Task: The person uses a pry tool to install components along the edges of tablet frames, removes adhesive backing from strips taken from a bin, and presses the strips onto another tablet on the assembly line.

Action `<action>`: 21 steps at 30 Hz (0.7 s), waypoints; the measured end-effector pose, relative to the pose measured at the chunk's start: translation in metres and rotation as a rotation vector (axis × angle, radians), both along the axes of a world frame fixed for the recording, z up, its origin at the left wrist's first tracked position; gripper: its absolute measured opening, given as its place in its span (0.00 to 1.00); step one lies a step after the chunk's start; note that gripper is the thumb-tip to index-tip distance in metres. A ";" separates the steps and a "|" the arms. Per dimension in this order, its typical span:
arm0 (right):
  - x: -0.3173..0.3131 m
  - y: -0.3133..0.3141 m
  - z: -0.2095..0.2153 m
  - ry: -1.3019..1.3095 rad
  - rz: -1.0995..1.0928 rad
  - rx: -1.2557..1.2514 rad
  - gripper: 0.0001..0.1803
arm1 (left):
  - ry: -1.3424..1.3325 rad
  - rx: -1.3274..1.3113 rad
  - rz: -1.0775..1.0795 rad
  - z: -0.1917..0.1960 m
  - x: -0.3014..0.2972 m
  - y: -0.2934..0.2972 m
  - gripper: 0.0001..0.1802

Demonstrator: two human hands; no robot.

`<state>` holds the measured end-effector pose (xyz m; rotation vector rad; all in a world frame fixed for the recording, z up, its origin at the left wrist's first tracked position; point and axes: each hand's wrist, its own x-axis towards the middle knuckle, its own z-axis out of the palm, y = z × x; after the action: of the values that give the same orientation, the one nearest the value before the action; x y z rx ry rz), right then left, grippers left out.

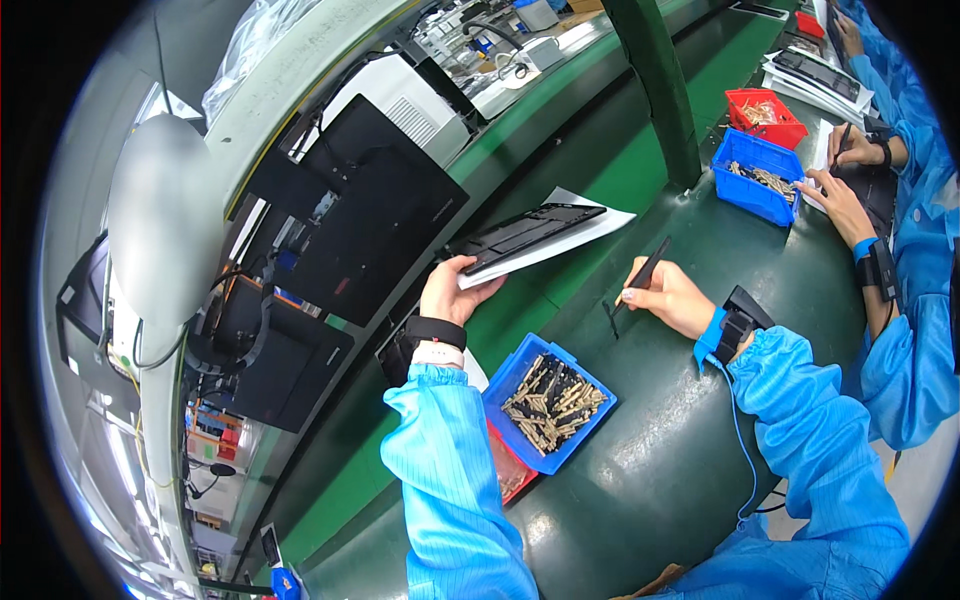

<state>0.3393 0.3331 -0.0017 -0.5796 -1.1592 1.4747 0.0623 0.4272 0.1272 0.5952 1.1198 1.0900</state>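
Note:
My left hand [450, 297] grips the near end of a black flat plastic panel [530, 237], raised and tilted over the bench. Beneath the panel lies a white paper sheet [590, 232], also pinched at that end. My right hand [675, 302] is closed around dark tweezers [655, 262], pointing down at the green bench mat [680, 430]. A small thin black piece [613, 322] shows at their tip; I cannot tell whether it is gripped. Between my forearms stands a blue bin [548, 462] of small brass-coloured metal parts [555, 400].
A red bin [512, 465] sits partly under the blue one. At the right, a co-worker's hands [845, 200] work near another blue bin [755, 205] and a red bin [765, 120]. A green post [655, 90] rises beyond my hands. Black monitors [370, 210] stand at left. A cord [740, 430] trails from my right wrist strap.

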 end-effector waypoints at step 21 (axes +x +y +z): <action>0.126 -0.194 0.164 0.063 -0.028 0.609 0.22 | -0.170 0.174 0.122 0.005 0.036 -0.399 0.37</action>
<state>0.4654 0.1387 0.1619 -0.1259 -1.4552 1.0280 0.0983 0.0278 0.1323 0.5646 0.9293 1.3280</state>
